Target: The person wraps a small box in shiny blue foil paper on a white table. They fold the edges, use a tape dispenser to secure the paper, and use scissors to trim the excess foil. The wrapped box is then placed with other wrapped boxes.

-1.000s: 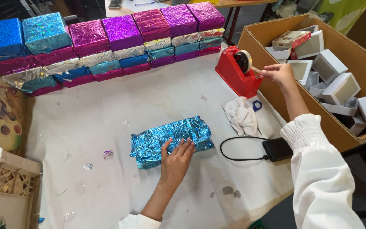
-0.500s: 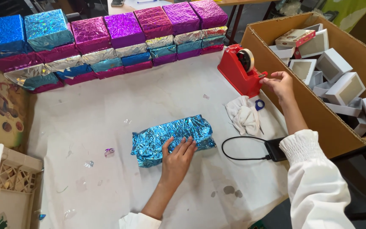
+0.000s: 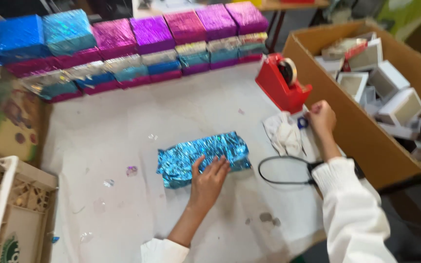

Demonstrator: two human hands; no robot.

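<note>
A parcel wrapped in blue foil is seen lying flat near the middle of the white bench. The left hand is laid palm-down on the parcel's near edge, at about 6 o'clock of it, with the fingers spread and pressed on the foil; nothing is enclosed in this grip. The right hand is found at 3 o'clock from the parcel, well apart from it, just beside the near corner of a red tape dispenser. Its fingers are drawn together near a small blue item; whether anything is pinched in that grip cannot be told because of blur. A crumpled white cloth is noted between the parcel and the right hand, and a black cable loop lies at 5 o'clock of the cloth. A row of foil-wrapped boxes in blue, magenta, purple and silver is stacked along the far edge of the bench, at 12 o'clock. An open cardboard box holding small white boxes is placed at 2 o'clock. A pale crate is recorded at 8 o'clock. Small foil scraps are scattered on the bench.
</note>
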